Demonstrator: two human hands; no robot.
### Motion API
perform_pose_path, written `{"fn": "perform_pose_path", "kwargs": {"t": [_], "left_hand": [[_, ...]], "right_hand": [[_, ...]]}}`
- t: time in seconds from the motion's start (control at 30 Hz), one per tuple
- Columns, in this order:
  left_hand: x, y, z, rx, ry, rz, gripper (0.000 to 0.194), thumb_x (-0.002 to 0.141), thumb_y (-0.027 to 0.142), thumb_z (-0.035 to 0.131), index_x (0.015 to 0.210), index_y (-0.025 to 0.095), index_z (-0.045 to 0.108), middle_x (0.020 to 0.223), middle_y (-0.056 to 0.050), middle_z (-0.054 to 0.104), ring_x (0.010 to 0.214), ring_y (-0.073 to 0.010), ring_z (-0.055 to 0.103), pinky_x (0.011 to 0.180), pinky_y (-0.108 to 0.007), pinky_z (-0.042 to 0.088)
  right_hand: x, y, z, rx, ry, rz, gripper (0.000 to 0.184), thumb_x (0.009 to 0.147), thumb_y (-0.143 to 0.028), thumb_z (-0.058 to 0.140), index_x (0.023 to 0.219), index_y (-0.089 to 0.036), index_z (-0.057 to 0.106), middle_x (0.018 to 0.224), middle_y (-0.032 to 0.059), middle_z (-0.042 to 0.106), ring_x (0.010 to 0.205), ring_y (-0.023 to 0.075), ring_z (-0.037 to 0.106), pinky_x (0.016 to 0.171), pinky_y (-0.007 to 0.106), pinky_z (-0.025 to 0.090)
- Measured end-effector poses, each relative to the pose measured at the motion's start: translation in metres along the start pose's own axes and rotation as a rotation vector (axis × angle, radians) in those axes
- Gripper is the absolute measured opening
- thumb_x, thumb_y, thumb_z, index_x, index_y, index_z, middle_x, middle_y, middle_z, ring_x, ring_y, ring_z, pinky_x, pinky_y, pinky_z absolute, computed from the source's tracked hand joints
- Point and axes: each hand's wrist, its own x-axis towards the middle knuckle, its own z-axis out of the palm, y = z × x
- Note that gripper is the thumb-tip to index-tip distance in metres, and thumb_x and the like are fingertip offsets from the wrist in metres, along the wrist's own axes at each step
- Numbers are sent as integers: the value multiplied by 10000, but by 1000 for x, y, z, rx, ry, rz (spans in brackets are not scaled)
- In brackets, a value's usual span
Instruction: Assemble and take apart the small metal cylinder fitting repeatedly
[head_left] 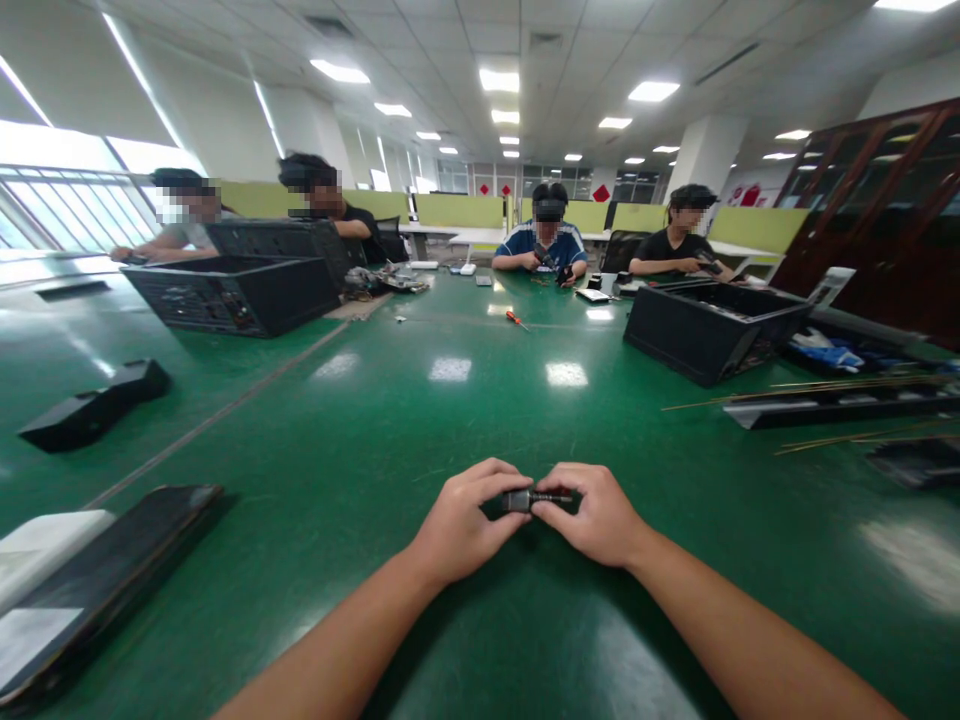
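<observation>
- Your left hand (469, 520) is nearly closed, thumb and fingertips pinching the thick end of a small dark cylindrical part (517, 500); can't tell what it is exactly.
- Your right hand (596, 515) has its fingers curled in around the thin shaft end, so you've got the part lying sideways between both hands, above the near middle of the green worktop (420, 420).
- Over by the near left corner you've got a long dark panel (142, 560), with a white block (45, 545) right by it.
- Further up the left side there's a black angular piece (97, 408).
- Toward the right edge, a dark metal channel (840, 403) lies with some thin brassy rods (697, 403) by it.
- Past those, one open black case (675, 335) sits right, another (292, 300) left.
- An orange-handled screwdriver (514, 318) lies between the cases, nearer the far edge.
- Across from you at the far edge, a person in a blue shirt (517, 245) is handling something dark.
</observation>
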Motion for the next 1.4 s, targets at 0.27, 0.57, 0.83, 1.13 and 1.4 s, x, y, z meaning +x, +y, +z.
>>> {"fn": "perform_pose_path", "kwargs": {"t": [0.27,0.57,0.83,1.13,1.4], "left_hand": [[2,3,-1,60,67,24,297,770,165,732,1056,240,707,991,-46,709,896,-169,673,816,-302,551],[1,4,-3,71,81,19,302,771,148,733,1059,231,700,1002,-43,708,919,-165,674,844,-290,545],[1,2,-4,60,85,13,281,790,172,722,1064,230,700,1010,-54,709,923,-172,671,853,-312,547],[2,5,-6,72,105,11,259,786,184,722,1041,225,703,997,-59,712,907,-179,675,840,-321,556],[2,3,-8,77,112,-4,290,771,153,728,1048,234,704,1010,-50,712,921,-175,677,853,-306,548]], "right_hand": [[2,2,-4,-9,22,-10,41,767,-182,715,807,-176,704,744,14,686,689,151,626,667,256,440],[2,5,-3,-5,45,-8,73,740,-147,695,799,-184,673,759,11,693,708,160,634,677,256,451],[1,7,-3,-20,45,14,98,726,-125,675,802,-183,654,751,3,678,706,156,624,684,256,449],[3,6,-12,-7,-1,24,31,782,-209,660,782,-179,667,722,14,683,688,165,627,678,263,450],[4,15,-18,-3,-29,-3,124,818,-262,632,736,-171,650,678,9,648,645,148,589,651,247,425]]}}
